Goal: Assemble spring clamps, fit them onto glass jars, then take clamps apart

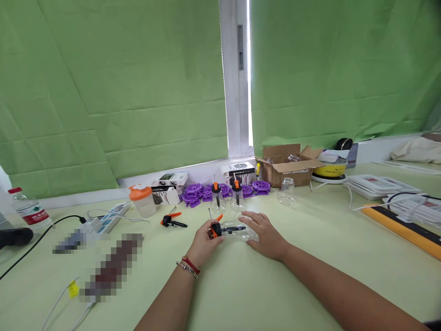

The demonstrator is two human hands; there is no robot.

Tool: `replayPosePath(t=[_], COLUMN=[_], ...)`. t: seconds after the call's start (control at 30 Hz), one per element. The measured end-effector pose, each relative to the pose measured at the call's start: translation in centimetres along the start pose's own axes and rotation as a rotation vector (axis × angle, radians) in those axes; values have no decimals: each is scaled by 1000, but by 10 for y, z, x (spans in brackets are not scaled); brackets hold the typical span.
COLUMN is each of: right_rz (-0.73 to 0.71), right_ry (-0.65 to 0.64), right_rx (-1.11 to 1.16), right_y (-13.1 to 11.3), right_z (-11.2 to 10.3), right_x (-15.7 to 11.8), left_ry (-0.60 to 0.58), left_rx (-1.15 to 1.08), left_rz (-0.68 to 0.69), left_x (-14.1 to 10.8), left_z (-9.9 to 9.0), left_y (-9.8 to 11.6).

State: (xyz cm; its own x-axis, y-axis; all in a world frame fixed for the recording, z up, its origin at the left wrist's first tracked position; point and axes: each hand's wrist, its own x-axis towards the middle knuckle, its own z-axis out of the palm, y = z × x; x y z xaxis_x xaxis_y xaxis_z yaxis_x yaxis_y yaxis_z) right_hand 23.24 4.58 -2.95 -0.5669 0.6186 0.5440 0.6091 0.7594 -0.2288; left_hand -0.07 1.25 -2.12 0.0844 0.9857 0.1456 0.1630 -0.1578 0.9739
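My left hand (203,242) is closed round the black cap (216,229) of a clear bottle, beside its orange lever. The bottle (236,230) lies on its side above the table, with a dark tube inside. At the other end, my right hand (267,235) grips the bottle's wide base, fingers curved over it. Two similar bottles (217,203) with black-and-orange tops stand upright just behind. To the left lies a loose black-and-orange top (171,220) with a dark tube. A clear bottle without a top (286,192) stands farther right, apparently upside down.
Purple plastic parts (193,193) and small boxes (167,195) line the wall. An open cardboard box (289,168) and a yellow bowl (334,169) stand back right. An orange-lidded shaker (142,202), power strip (113,216) and cables are left; paper stacks (375,185) are right.
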Motion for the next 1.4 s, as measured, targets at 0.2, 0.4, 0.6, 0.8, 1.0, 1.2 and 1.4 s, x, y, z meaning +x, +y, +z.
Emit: replayPosePath(t=[0.2, 0.4, 0.6, 0.8, 1.0, 1.2, 1.4], right_rz=[-18, -41, -62, -27, 53, 112, 77], right_ry=[3, 3, -4, 38, 24, -23, -34], right_rx=[8, 7, 7, 135, 308, 423, 477], right_y=[2, 0, -1, 3, 9, 11, 15], right_z=[1, 0, -1, 2, 6, 3, 4], right_x=[0, 0, 0, -3, -6, -7, -7], left_ry=[-14, -60, -122, -128, -126, -125, -125], left_rx=[-46, -125, -96, -15, -20, -12, -1], left_rz=[-28, -78, -78, -68, -67, -66, -63], left_x=[-1, -3, -5, -4, -3, -2, -1], left_z=[-1, -1, 1, 1, 0, -3, -3], left_y=[4, 6, 7, 6, 2, 1, 0])
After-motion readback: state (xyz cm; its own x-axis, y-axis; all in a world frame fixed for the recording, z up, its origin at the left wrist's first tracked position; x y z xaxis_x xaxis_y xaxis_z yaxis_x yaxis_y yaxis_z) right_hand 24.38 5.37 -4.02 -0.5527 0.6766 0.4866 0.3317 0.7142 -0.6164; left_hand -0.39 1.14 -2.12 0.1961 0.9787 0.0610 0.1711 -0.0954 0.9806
